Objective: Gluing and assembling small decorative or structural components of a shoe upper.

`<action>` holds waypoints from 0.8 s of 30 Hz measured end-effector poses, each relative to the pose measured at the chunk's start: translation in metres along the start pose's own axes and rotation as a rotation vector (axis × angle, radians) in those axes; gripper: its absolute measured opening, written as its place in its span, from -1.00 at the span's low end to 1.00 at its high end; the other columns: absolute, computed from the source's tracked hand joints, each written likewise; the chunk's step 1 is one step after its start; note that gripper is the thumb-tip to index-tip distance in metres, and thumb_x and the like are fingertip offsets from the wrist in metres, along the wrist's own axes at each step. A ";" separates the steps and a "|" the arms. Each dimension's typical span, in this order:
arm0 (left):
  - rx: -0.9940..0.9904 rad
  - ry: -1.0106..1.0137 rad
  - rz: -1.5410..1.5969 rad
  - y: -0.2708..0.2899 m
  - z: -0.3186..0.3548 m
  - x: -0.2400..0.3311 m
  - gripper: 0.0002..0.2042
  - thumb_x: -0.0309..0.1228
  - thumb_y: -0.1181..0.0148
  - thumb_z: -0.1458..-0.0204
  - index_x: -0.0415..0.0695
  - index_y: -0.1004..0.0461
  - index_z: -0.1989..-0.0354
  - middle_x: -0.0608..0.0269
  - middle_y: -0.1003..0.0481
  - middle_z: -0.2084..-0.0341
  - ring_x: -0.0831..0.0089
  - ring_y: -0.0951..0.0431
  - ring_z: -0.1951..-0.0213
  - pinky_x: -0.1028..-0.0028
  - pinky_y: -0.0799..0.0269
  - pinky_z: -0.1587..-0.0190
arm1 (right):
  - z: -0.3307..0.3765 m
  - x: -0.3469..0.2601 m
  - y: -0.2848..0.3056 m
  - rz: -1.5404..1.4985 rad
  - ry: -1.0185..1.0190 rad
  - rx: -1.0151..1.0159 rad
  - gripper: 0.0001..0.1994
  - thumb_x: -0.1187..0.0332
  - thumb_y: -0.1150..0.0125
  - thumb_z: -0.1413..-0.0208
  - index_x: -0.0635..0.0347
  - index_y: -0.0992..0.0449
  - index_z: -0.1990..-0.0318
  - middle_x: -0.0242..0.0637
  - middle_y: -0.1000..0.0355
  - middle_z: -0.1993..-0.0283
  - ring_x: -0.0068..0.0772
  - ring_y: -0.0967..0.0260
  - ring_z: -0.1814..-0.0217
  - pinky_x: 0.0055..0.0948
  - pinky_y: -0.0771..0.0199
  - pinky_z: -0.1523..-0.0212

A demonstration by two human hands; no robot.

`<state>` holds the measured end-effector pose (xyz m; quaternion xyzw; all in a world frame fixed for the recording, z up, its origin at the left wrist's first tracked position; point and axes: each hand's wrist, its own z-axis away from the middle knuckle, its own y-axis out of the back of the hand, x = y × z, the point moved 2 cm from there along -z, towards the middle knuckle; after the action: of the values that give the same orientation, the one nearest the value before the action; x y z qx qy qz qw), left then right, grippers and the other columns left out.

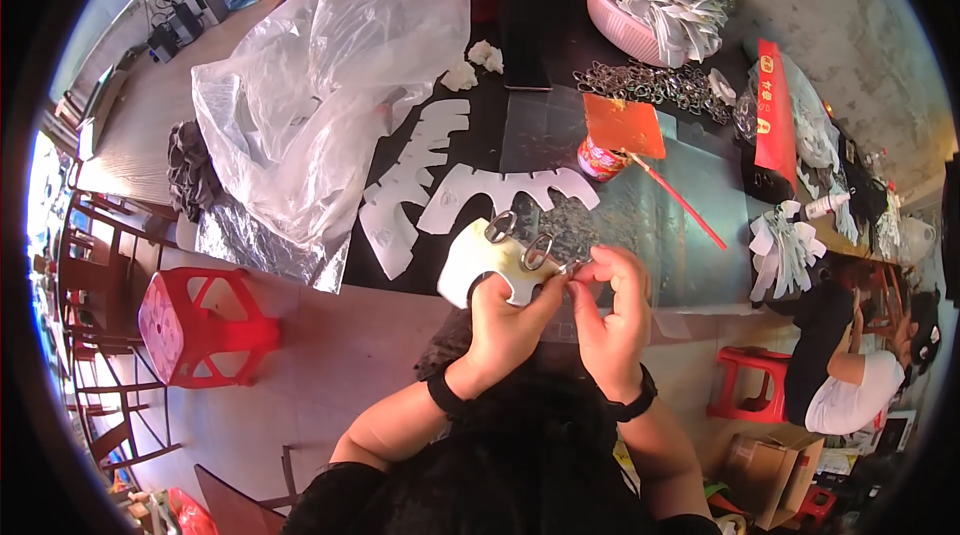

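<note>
My left hand (505,328) is closed on a pale, whitish-yellow cut piece (468,257) with a scalloped edge, held over the table's near edge. Oval metal rings (537,252) hang on tabs along that edge. My right hand (617,315) pinches with thumb and forefinger beside the left fingertips; a small dark glint shows there, but what it grips is mostly hidden. Just beyond, two similar white scalloped pieces, one curved (468,197) and one more upright (390,225), lie on the black tabletop.
A paper cup (603,161) carries an orange card (625,125) and a red stick (685,205). Behind are a heap of metal rings (640,85) and a pink basket (625,30) of white strips. Clear plastic (300,105) covers the left. Red stools (205,327) stand nearby; a person (850,375) sits at right.
</note>
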<state>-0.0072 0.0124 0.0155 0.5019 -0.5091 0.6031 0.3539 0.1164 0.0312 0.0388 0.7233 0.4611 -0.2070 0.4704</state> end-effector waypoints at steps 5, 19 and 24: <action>-0.021 0.010 -0.130 0.002 0.002 0.006 -0.95 -0.61 -0.16 -0.06 -0.25 -0.47 0.31 0.47 -0.44 0.47 0.75 -0.37 0.42 0.66 -0.29 0.40 | 0.001 0.008 -0.001 -0.104 -0.094 -0.041 -0.57 0.64 -0.25 0.14 0.19 -0.39 0.04 -0.38 -0.46 0.33 -0.24 -0.33 0.07 -0.23 -0.14 -0.10; 0.071 0.167 0.193 0.004 0.006 -0.005 -0.94 -0.57 -0.22 -0.02 -0.23 -0.52 0.32 0.42 -0.53 0.45 0.72 -0.45 0.41 0.65 -0.36 0.37 | 0.005 0.000 -0.003 -0.012 0.121 0.038 -0.57 0.59 -0.29 0.12 0.23 -0.38 0.01 -0.38 -0.46 0.30 -0.26 -0.28 0.00 -0.25 -0.09 -0.09; 0.072 0.113 0.074 0.003 0.008 -0.006 -0.96 -0.56 -0.19 -0.04 -0.23 -0.51 0.34 0.49 -0.46 0.54 0.77 -0.37 0.49 0.66 -0.29 0.47 | 0.006 0.004 -0.007 -0.044 -0.004 -0.035 -0.54 0.62 -0.27 0.12 0.21 -0.37 -0.01 -0.35 -0.44 0.30 -0.26 -0.28 0.03 -0.23 -0.12 -0.10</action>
<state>-0.0061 0.0045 0.0085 0.4602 -0.4848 0.6609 0.3413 0.1128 0.0282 0.0296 0.7041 0.4796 -0.2108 0.4793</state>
